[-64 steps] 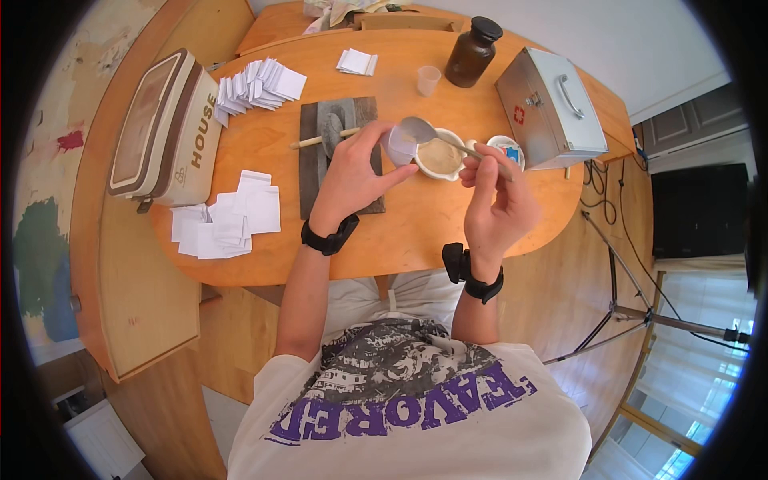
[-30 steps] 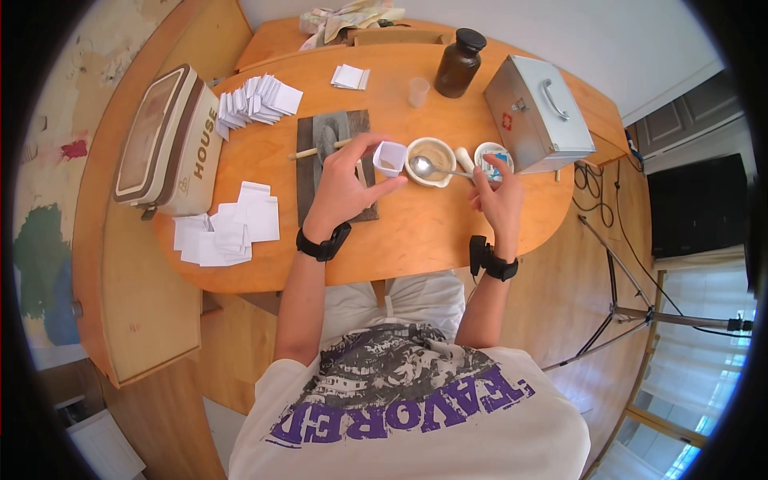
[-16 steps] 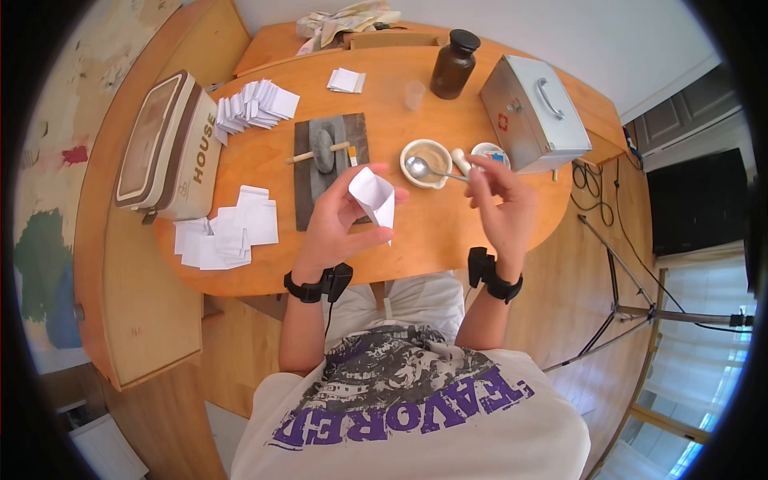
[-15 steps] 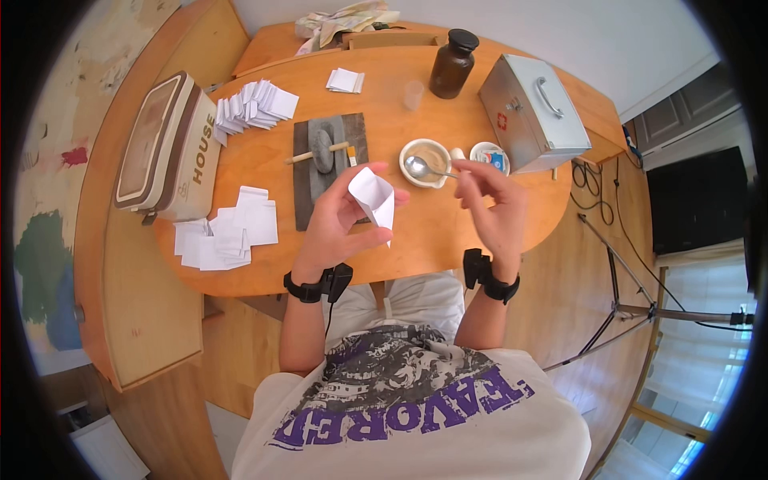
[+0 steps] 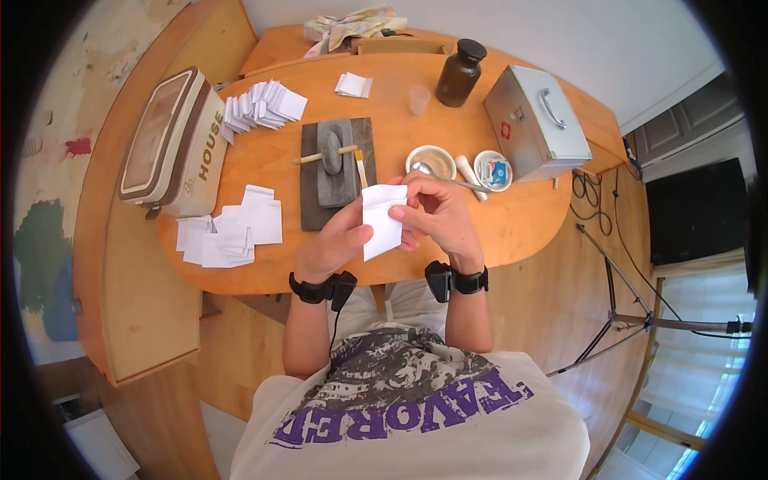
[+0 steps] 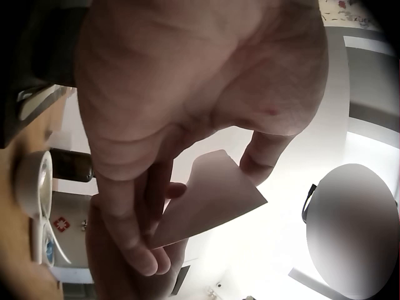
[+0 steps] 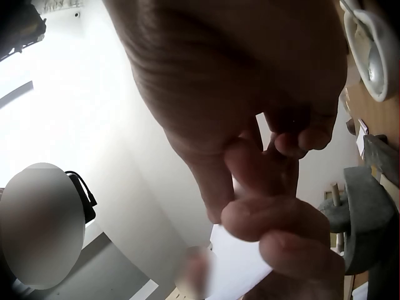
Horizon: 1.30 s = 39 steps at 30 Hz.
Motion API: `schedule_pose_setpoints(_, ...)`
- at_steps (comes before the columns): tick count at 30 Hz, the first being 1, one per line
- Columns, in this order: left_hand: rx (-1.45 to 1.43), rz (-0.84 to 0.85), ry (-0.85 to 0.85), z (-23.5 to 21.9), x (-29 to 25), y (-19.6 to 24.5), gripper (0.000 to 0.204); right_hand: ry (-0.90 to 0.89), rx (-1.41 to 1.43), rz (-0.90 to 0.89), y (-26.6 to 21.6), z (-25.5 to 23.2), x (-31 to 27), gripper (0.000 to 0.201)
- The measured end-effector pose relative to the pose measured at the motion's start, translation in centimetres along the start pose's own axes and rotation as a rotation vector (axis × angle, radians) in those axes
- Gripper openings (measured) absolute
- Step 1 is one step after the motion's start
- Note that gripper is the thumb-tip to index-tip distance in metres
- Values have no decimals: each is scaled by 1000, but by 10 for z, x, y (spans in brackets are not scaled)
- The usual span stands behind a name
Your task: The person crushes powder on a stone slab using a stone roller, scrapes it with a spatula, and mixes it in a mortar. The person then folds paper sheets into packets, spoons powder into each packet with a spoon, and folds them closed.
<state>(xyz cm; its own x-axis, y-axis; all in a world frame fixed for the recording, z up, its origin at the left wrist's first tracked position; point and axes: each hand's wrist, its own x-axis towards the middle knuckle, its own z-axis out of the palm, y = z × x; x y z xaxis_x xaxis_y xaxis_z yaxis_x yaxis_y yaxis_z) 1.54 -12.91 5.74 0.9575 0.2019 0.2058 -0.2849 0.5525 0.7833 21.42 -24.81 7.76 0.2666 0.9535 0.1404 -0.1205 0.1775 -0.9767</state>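
Left hand [image 5: 334, 242] and right hand [image 5: 444, 216] pinched white packet [image 5: 381, 232] above tabletop [image 5: 504, 228], toward near edge; judged step: folding top flap [image 5: 382, 195]; next move likely needed firm creasing

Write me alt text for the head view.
The person's left hand and right hand hold a small white paper packet at a wooden table. Beyond, a spoon rests in a white bowl, with a silver case to the right and white paper piles to the left.
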Motion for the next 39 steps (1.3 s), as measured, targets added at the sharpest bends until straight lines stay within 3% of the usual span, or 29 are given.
schedule_pose_setpoints(2, 66, 4, 201, 4, -4, 0, 72, 30, 28, 60, -4, 6, 1, 16)
schedule_pose_setpoints(3, 65, 12, 204, 2, -4, -1, 72, 70, 1, 109, -8, 9, 2, 12)
schedule_pose_setpoints(5, 445, 3, 404, -3, -4, -3, 47, 103, -32, 159, -11, 10, 4, 12)
schedule_pose_setpoints(6, 443, 10, 409, -2, -2, -5, 47, 103, -152, 123, -10, 10, 5, 11)
schedule_pose_setpoints(8, 586, 250, 621, 6, 6, -7, 29, 98, -276, 85, -6, 9, 6, 10)
schedule_pose_setpoints(14, 517, 310, 681, 6, 2, -6, 19, 124, -185, 131, -3, 12, 7, 7)
schedule_pose_setpoints(16, 514, 317, 680, 4, 0, -7, 18, 118, -152, 124, -4, 10, 8, 18)
schedule_pose_setpoints(23, 547, 369, 680, 1, 3, -15, 17, 101, -186, 182, 6, 10, 8, 16)
schedule_pose_setpoints(26, 504, 375, 692, 14, 7, -5, 18, 118, -254, 122, 12, 8, 8, 15)
schedule_pose_setpoints(30, 522, 265, 674, 4, 1, -10, 18, 155, -306, 99, 3, 8, 6, 17)
schedule_pose_setpoints(39, 591, 391, 694, 8, 12, -20, 17, 187, -247, 120, 5, 10, 7, 18)
